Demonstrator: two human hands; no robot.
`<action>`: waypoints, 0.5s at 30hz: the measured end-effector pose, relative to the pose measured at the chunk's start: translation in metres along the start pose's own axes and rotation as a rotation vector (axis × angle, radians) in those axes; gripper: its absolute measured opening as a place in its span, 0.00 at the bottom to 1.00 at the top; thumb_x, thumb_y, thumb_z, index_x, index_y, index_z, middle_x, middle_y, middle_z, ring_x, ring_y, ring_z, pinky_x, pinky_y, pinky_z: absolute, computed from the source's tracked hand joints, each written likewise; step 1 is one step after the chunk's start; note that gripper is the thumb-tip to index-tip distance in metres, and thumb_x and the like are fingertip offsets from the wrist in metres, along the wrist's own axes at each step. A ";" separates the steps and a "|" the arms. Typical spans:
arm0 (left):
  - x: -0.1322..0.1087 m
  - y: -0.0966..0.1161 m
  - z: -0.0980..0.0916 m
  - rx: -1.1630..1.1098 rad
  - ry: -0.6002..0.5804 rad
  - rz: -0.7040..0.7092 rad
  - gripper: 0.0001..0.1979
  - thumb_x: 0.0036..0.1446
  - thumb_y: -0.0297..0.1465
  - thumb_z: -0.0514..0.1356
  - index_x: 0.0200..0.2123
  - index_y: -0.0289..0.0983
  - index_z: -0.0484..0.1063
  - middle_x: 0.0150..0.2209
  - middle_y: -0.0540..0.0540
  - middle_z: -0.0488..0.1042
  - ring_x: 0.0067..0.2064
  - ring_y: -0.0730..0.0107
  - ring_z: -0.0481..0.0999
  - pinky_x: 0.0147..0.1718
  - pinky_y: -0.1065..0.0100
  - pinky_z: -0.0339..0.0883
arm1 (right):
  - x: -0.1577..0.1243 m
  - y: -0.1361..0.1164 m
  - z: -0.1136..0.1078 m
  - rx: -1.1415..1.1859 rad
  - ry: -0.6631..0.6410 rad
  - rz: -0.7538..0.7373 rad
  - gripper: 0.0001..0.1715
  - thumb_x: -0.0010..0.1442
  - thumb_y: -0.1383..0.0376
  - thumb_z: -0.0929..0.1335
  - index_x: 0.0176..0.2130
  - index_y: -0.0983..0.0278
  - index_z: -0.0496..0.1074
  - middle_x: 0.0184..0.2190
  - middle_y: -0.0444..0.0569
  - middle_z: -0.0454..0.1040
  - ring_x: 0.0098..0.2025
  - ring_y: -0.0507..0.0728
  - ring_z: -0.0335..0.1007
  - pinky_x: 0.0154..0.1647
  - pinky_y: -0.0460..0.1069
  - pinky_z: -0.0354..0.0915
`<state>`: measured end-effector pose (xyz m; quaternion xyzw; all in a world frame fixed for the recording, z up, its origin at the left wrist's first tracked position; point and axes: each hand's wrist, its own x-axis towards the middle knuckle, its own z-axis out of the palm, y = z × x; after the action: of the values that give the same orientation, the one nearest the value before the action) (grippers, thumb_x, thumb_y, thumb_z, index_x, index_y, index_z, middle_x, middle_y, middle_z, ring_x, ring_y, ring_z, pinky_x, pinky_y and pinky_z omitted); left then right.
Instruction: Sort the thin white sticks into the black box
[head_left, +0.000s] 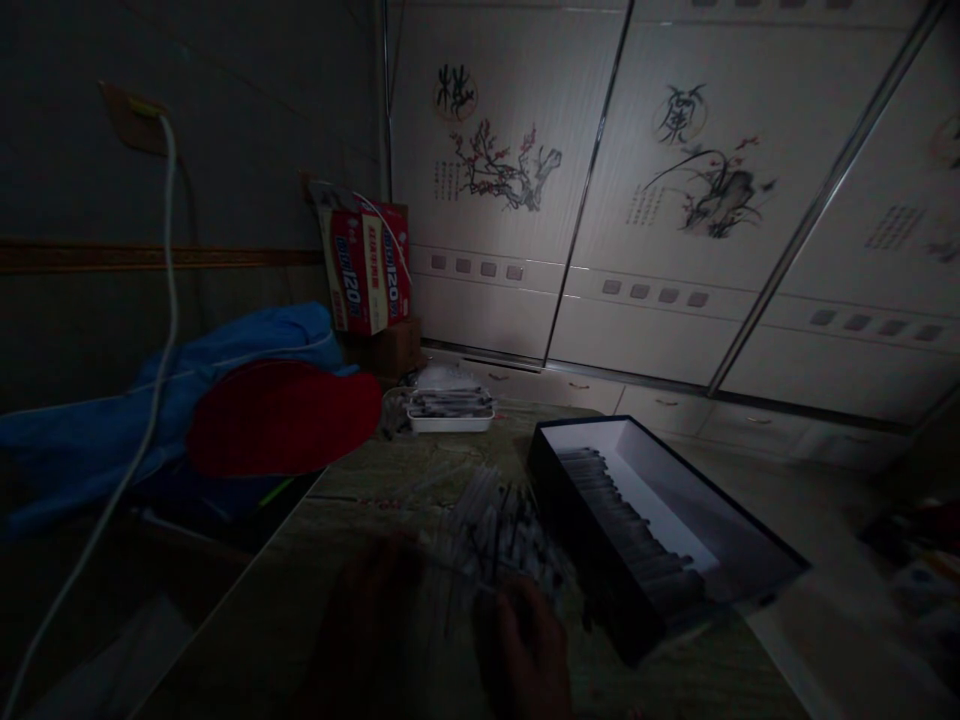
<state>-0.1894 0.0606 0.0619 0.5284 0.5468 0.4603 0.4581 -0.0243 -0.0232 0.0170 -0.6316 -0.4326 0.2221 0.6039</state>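
Observation:
The scene is very dark. My right hand [529, 635] is closed, its thumb and fingers pinching a thin pen-like stick [484, 585] that points toward my left hand. My left hand [375, 580] is a dark blur over the table, near the other end of that stick; its fingers cannot be made out. Just beyond both hands lies a loose pile of thin clear and dark pen-like sticks [502, 525]. To the right stands an open dark box [697, 500] with a pale inside. A row of similar dark sticks [622, 520] lines its left side.
At the table's [352, 520] far end a white tray [450, 424] holds more thin pieces, with a clear plastic bag behind. Left of the table are a red round cushion-like thing [285, 420], blue cloth [240, 345] and a white cable [171, 250]. A red carton [367, 265] stands near the cabinet doors [510, 230].

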 end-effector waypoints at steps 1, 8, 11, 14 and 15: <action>0.002 -0.003 -0.005 0.043 0.055 0.030 0.13 0.46 0.42 0.60 0.28 0.40 0.78 0.34 0.44 0.80 0.41 0.53 0.77 0.46 0.58 0.68 | 0.003 -0.001 -0.006 -0.009 0.021 0.000 0.18 0.58 0.51 0.63 0.27 0.62 0.69 0.21 0.42 0.68 0.26 0.54 0.65 0.27 0.45 0.61; 0.016 -0.016 -0.018 0.075 0.222 0.147 0.17 0.49 0.43 0.56 0.33 0.38 0.76 0.39 0.42 0.79 0.46 0.52 0.75 0.51 0.56 0.64 | 0.030 0.011 -0.042 -0.042 0.166 0.098 0.22 0.58 0.49 0.62 0.34 0.65 0.70 0.28 0.47 0.73 0.32 0.57 0.68 0.33 0.47 0.64; 0.010 -0.005 -0.009 0.099 0.091 0.031 0.16 0.51 0.43 0.56 0.31 0.37 0.75 0.32 0.45 0.80 0.38 0.56 0.77 0.38 0.62 0.70 | 0.037 0.022 -0.047 -0.114 0.227 0.086 0.22 0.58 0.49 0.62 0.34 0.65 0.71 0.27 0.47 0.74 0.32 0.57 0.69 0.33 0.48 0.63; 0.003 0.000 0.002 0.278 0.007 0.036 0.14 0.50 0.42 0.57 0.29 0.38 0.75 0.29 0.47 0.80 0.35 0.58 0.78 0.32 0.67 0.68 | 0.039 0.028 -0.046 -0.170 0.249 0.077 0.23 0.57 0.49 0.63 0.33 0.66 0.73 0.28 0.50 0.76 0.33 0.59 0.71 0.34 0.49 0.63; 0.003 -0.001 0.005 0.309 -0.003 0.032 0.15 0.49 0.42 0.58 0.31 0.37 0.76 0.30 0.47 0.80 0.36 0.58 0.78 0.32 0.68 0.68 | 0.039 0.028 -0.045 -0.174 0.247 0.072 0.23 0.57 0.49 0.63 0.33 0.66 0.73 0.29 0.51 0.76 0.34 0.60 0.72 0.35 0.50 0.64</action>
<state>-0.1847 0.0632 0.0603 0.6019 0.6021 0.3770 0.3649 0.0408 -0.0141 0.0072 -0.7192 -0.3498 0.1260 0.5869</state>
